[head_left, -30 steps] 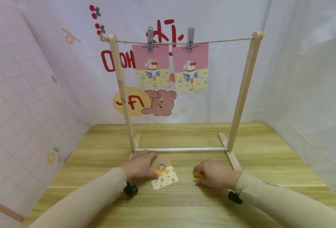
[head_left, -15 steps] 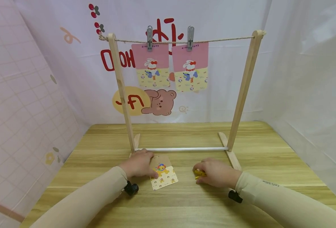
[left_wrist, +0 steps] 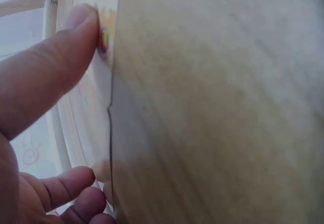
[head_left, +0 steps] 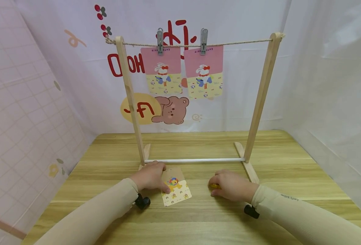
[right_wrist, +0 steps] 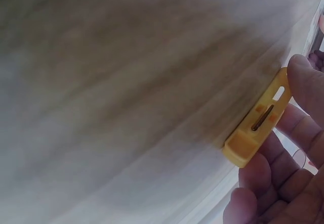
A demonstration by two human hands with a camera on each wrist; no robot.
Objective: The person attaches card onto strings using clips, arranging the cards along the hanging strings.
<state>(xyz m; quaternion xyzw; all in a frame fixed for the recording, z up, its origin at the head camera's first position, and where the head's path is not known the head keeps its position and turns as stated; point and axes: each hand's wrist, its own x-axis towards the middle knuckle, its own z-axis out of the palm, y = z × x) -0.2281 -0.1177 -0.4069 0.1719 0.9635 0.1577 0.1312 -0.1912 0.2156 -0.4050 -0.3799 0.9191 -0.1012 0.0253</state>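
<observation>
In the head view my left hand (head_left: 150, 176) rests at the left side of a beige card (head_left: 175, 197) with a lion picture, which lies on the table. The left wrist view has the thumb (left_wrist: 61, 62) on the card's face, spread well away from the other fingers, which touch near its edge. My right hand (head_left: 230, 184), low over the table, pinches a yellow clothespin (right_wrist: 248, 135) between thumb and fingers. That clothespin is mostly hidden by the hand in the head view.
Behind the hands stands a wooden rack (head_left: 261, 98) with a twine line (head_left: 238, 43). Two pink and yellow cards (head_left: 161, 69) hang from it by grey clothespins (head_left: 203, 42). A white rod (head_left: 195, 160) joins the feet. White printed cloth (head_left: 229, 112) surrounds the table (head_left: 199, 221).
The clothespin has turned in my right hand's fingers and shows less in the head view. My left hand and the lion card have shifted only slightly. The hanging cards stay put.
</observation>
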